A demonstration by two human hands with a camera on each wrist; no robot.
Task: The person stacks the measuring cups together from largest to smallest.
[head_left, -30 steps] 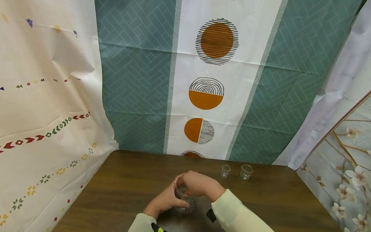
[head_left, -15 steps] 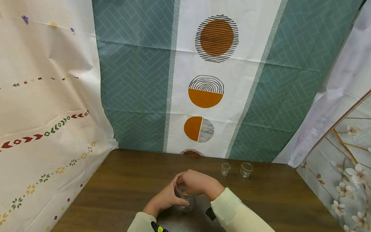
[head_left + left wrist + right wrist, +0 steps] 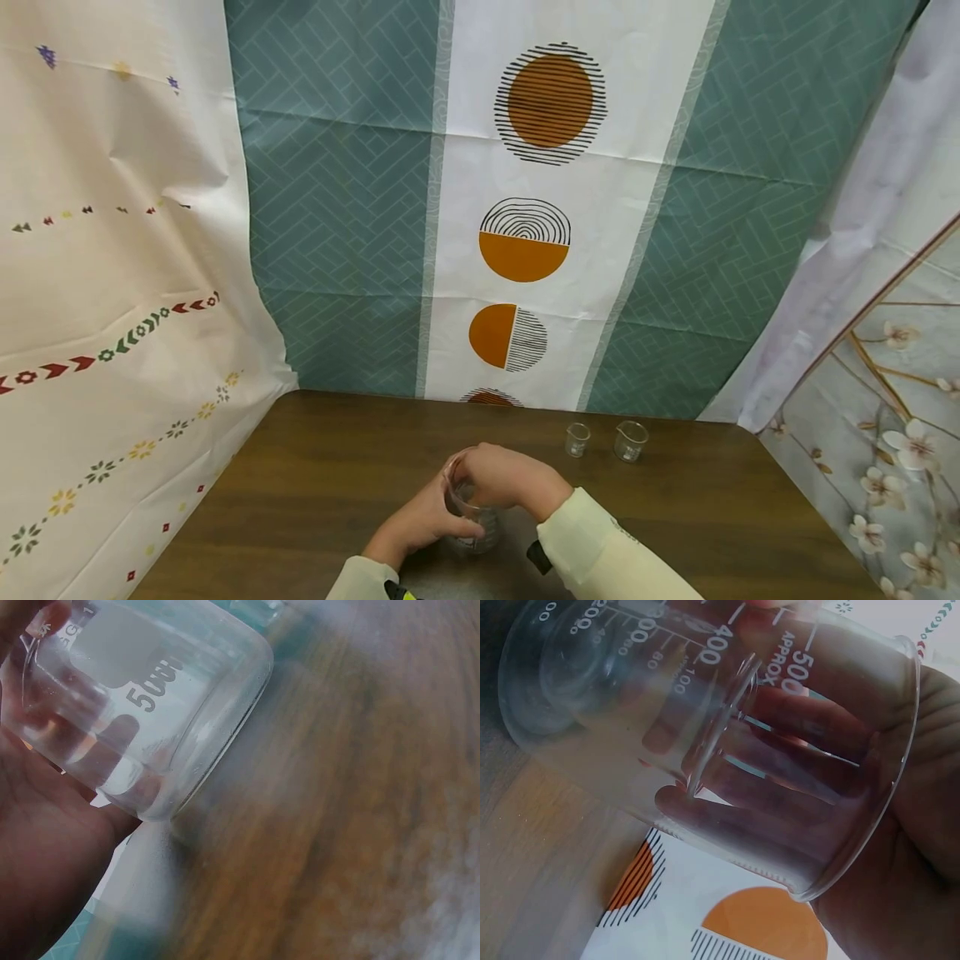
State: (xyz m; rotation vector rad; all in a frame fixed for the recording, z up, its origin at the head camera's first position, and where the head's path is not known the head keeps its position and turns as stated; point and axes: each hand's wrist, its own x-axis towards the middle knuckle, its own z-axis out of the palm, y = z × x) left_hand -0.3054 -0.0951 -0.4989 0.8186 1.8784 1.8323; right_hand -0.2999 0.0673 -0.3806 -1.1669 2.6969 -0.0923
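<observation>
I have the left hand clamped round the large beaker, near me over the table's brown wood grain; the right hand dips its fingers into the mouth (whether they pinch the small beaker inside, I can't tell). I read 400, 500 and APPROX outside, 80 and 100 inside. Farther back stand two spare beakers, then a green-and-white curtain with orange circles.
</observation>
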